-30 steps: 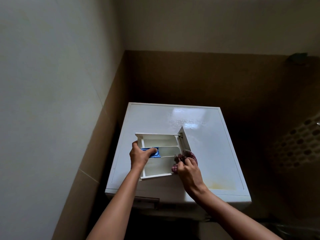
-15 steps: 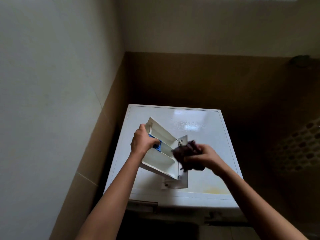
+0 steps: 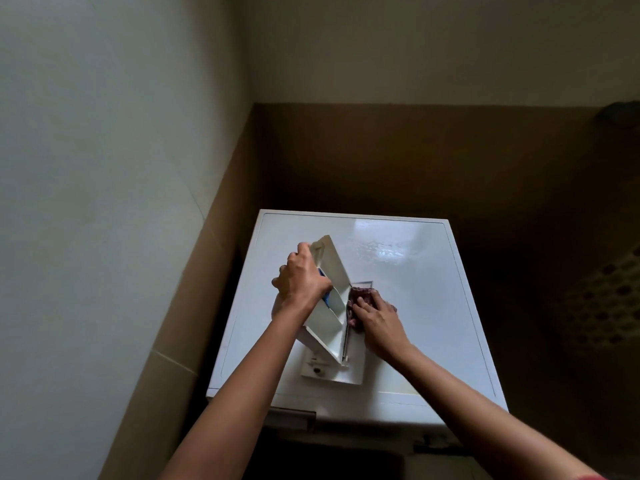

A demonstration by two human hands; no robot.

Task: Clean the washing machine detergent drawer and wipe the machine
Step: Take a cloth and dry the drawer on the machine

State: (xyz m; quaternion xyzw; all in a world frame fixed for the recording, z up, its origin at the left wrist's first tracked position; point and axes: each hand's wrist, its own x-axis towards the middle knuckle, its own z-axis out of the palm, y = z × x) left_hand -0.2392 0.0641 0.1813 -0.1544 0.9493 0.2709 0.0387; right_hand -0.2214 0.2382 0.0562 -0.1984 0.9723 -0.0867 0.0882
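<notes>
You're in a tight corner: pale painted wall [image 3: 104,168] above, a brown tiled band [image 3: 381,154] below, running round both sides. Dim light, with a bright glare patch [image 3: 381,251] on the white lid of the washing machine [image 3: 433,323], which fills the corner. There's a faint yellowish stain [image 3: 398,390] near the lid's front edge, and the dark, open drawer slot [image 3: 294,415] shows on the machine's front, just under that edge. Off to the right, a perforated basket [image 3: 616,299] sits in shadow.

Now the detergent drawer [image 3: 330,268]: it's out of the machine and on top of the lid, tipped up on its side, front panel down by the lid's near edge, far end raised. Your left hand [image 3: 301,282] is clamped on its upper wall, fingers curled over the rim, with a sliver of the blue insert [image 3: 326,298] peeking out beneath your palm. Your right hand [image 3: 379,318] holds the dark red cloth [image 3: 358,295], fingers bent over the wad, pressing it against the drawer's right outer side, just above the lid.
</notes>
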